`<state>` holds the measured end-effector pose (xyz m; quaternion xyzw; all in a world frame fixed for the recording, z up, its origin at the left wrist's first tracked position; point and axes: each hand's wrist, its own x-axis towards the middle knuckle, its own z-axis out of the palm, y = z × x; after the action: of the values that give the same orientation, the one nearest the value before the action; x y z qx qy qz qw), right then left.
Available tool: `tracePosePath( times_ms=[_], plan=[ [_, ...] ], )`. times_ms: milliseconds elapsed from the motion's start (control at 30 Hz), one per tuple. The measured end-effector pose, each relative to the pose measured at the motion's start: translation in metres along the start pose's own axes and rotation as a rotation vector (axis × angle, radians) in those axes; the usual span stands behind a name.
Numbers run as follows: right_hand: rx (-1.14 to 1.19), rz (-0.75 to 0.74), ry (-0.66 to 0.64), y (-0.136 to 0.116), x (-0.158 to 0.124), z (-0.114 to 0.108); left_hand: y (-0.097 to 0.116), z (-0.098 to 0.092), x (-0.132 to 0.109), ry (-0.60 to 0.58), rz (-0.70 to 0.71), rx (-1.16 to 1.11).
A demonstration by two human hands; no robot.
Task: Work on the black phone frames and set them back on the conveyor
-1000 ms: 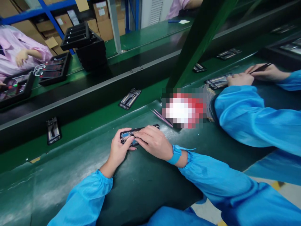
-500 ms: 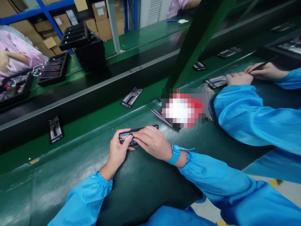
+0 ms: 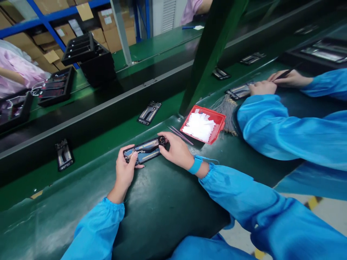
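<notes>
I am holding a dark, oblong open phone frame with grey and blue inner parts (image 3: 145,151) flat over the dark green work mat (image 3: 168,209), close to the mat's far edge, where a raised lip meets the brighter green conveyor belt (image 3: 108,137). My left hand (image 3: 125,169) is gripping the frame's left end, thumb lying on top and fingers curled under, and my right hand (image 3: 176,151) is pinching the right end, fingertips closing around its corner; both hands are clenched on the frame, none of it released. Just beyond my right knuckles a thin pair of pinkish metal tweezers (image 3: 180,134) is lying on the mat, nearly touching the hand, and beside it a shallow red plastic tray of white paper slips (image 3: 221,121) is sitting against the foot of a slanting green post (image 3: 208,54), so room on that side is tight. To my left and toward me the mat is lying bare and open. On the belt another bare phone frame (image 3: 149,112) is resting just past the lip, and a second one (image 3: 63,154) is sitting well to the left. A co-worker's blue sleeve (image 3: 284,126) is crowding the right edge.
</notes>
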<state>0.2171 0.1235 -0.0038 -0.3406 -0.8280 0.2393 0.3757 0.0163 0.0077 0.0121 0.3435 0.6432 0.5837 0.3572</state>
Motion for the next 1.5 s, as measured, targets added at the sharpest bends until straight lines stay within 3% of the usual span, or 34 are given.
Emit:
tracePosePath(
  times_ms=[133,400,767,867,1000,1067,1200,1333,1500],
  plan=[
    [0.074,0.027,0.026,0.0,0.0,0.004,0.002,0.007,-0.01,-0.019,0.054,0.044],
    [0.094,0.087,0.087,-0.024,-0.005,0.007,-0.007,0.028,-0.042,-0.003,0.195,0.223],
    [0.084,0.14,0.049,-0.045,-0.017,0.008,-0.02,0.03,-0.046,0.046,0.382,0.423],
    [0.065,0.13,0.043,-0.045,-0.019,0.01,-0.016,0.028,-0.04,0.104,0.354,0.389],
    [0.006,0.037,0.029,-0.037,-0.017,0.005,-0.002,0.023,-0.03,0.16,0.205,0.267],
    [-0.014,-0.075,0.003,-0.032,-0.013,0.0,0.003,0.02,-0.027,0.101,0.123,0.208],
    [-0.036,-0.259,-0.171,-0.024,-0.006,-0.006,0.003,0.017,-0.023,-0.119,0.005,0.098],
    [0.065,-0.154,-0.189,-0.023,-0.005,-0.003,0.0,0.015,-0.016,-0.193,-0.071,-0.113],
    [0.417,0.173,-0.236,-0.029,-0.015,0.005,-0.006,0.017,-0.013,-0.089,-0.029,-0.194]
  ],
)
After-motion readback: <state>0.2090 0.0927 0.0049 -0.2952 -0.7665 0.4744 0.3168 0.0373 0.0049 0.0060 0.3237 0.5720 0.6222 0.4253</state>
